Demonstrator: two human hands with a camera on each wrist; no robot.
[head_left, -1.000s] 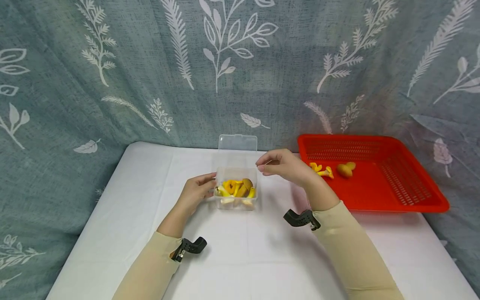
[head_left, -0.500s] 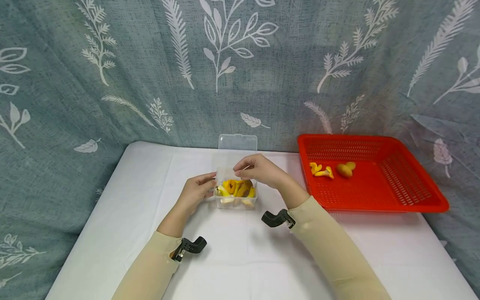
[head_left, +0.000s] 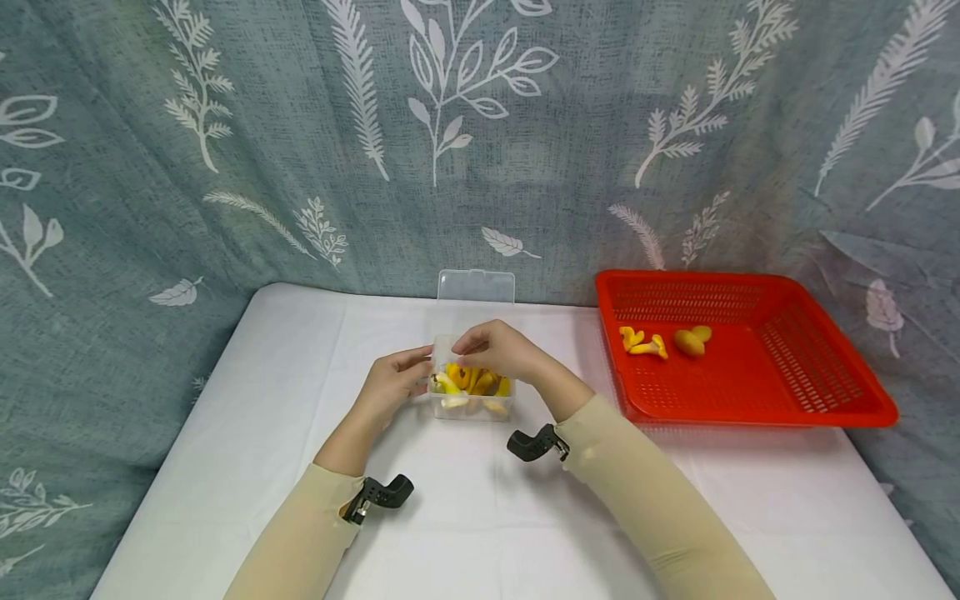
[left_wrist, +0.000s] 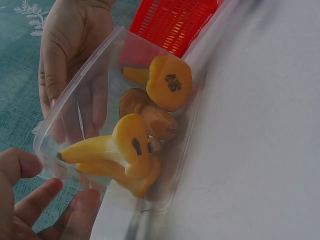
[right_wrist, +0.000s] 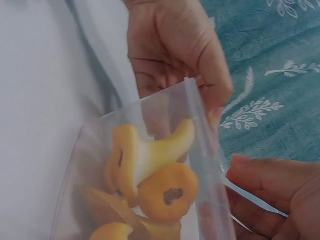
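Note:
A clear plastic box [head_left: 472, 408] stands on the white table with its lid [head_left: 476, 286] raised at the back. Inside lie several yellow and brown mushrooms [left_wrist: 170, 82], one with a long pale stem [right_wrist: 155, 155]. My left hand [head_left: 390, 383] holds the box by its left side, thumb and fingertips against the wall. Over the box reaches my right hand [head_left: 498, 350], its fingers slightly bent above the mushrooms. Nothing plainly shows between them in the right wrist view. The back of this hand hides part of the box from the head camera.
A red perforated basket [head_left: 720, 387] stands on the right side of the table. Yellow mushrooms [head_left: 645, 344] and brown ones [head_left: 690, 340] lie in its left part. A patterned curtain [head_left: 300, 167] hangs close behind the table.
My right hand has moved left from beside the box to above it. The left hand stays at the box's left side, and the basket's mushrooms have not moved.

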